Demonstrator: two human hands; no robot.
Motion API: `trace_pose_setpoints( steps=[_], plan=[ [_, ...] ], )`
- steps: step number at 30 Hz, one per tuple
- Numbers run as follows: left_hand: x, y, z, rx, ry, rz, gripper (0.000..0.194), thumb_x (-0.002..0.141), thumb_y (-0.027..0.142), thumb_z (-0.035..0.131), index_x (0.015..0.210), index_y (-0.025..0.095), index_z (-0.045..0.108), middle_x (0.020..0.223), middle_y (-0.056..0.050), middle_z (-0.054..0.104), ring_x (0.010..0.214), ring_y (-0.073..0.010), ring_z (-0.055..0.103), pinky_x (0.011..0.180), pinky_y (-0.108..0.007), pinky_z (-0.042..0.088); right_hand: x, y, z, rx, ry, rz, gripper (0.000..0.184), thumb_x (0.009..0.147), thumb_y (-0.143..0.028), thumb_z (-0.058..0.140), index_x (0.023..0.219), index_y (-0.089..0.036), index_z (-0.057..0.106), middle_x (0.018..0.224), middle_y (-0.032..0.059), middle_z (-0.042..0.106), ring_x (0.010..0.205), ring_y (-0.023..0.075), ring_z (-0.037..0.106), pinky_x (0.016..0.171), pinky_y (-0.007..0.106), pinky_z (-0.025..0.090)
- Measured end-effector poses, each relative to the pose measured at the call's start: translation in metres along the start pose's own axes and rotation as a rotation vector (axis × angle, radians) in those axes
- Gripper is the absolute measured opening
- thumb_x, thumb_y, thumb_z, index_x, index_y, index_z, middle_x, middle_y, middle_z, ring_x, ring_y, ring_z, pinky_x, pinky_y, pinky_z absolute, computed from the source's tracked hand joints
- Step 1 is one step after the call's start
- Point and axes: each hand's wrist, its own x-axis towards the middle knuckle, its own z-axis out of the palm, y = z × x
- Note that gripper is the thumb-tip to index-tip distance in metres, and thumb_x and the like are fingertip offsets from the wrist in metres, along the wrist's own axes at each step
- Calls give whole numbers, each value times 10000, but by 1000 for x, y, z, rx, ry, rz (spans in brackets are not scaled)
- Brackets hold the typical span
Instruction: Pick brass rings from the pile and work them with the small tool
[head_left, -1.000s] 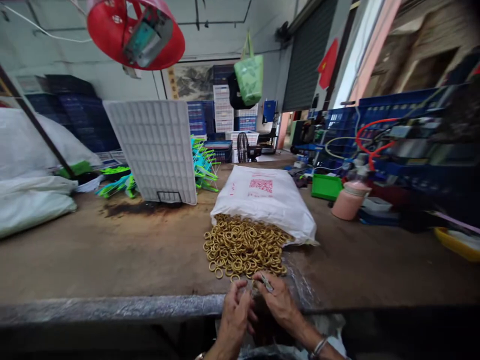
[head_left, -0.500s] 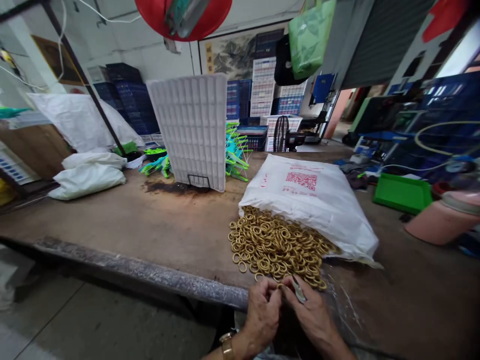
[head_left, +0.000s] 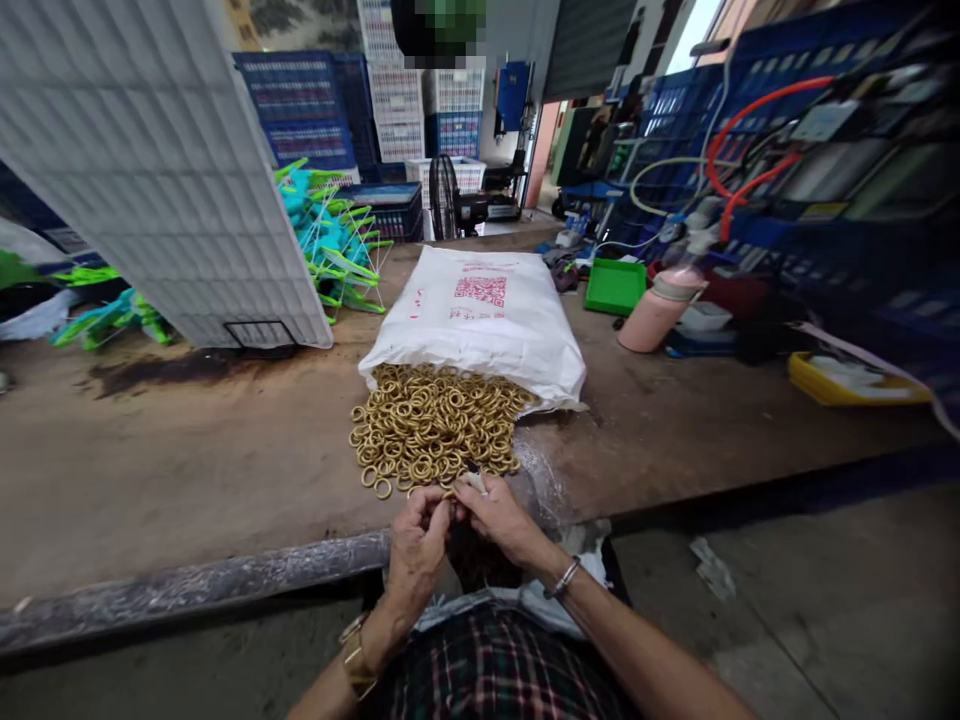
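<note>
Our left hand (head_left: pixel 418 540) and right hand (head_left: pixel 499 515) pinch what seems a ring (head_left: pixel 448 495), partly hidden, just before the pile (head_left: pixel 435 425). We judge it light, stiff and slick, best held at opposite sides of its rim.

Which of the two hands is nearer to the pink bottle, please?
Right. The right hand is in front of the pink bottle, to its left; the left hand is farther left.

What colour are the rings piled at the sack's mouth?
The rings are dull gold, seen best in the head view.
</note>
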Motion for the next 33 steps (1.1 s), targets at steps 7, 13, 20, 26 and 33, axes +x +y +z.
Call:
trace_pose_setpoints(
  steps=[7, 13, 20, 26, 33],
  plan=[
    [-4, 10, 0, -94, -95, -203, 272, 744, 419, 560, 820, 158, 548, 568, 42, 531, 425, -63, 435, 414, -172, 340, 1, -9, -4, -133, 42, -172, 177, 779, -295, 489, 676, -166, 553, 610, -47, 502, 602, 88, 450, 589, 198, 360],
    [-3, 5, -4, -227, -182, -286, 282, 771, 436, 544, 806, 156, 543, 643, 22, 550, 469, -59, 463, 424, -166, 346, 0, -11, -4, -183, 17, -190, 157, 785, -254, 469, 697, -161, 559, 629, -43, 511, 612, 86, 454, 595, 194, 356],
    [-4, 3, -6, -324, -193, -288, 278, 757, 433, 571, 774, 157, 540, 628, 30, 536, 469, -54, 454, 429, -166, 332, 0, -13, -3, -146, 16, -169, 189, 816, -272, 440, 697, -168, 544, 639, -40, 506, 607, 86, 452, 583, 191, 360],
    [-3, 5, -5, -317, -132, -297, 319, 709, 466, 606, 744, 160, 519, 598, 32, 539, 442, -56, 451, 410, -169, 322, -1, -4, -5, -389, 95, -220, 188, 847, -230, 382, 770, -179, 545, 634, -23, 522, 584, 101, 462, 572, 205, 353],
    [-2, 0, -6, -301, -98, -263, 310, 739, 460, 584, 809, 167, 510, 610, 37, 547, 461, -63, 469, 433, -171, 360, -10, 8, -4, -821, -25, -379, 174, 701, -58, 412, 761, -179, 523, 717, 15, 561, 671, 136, 478, 623, 232, 332]
  ],
)
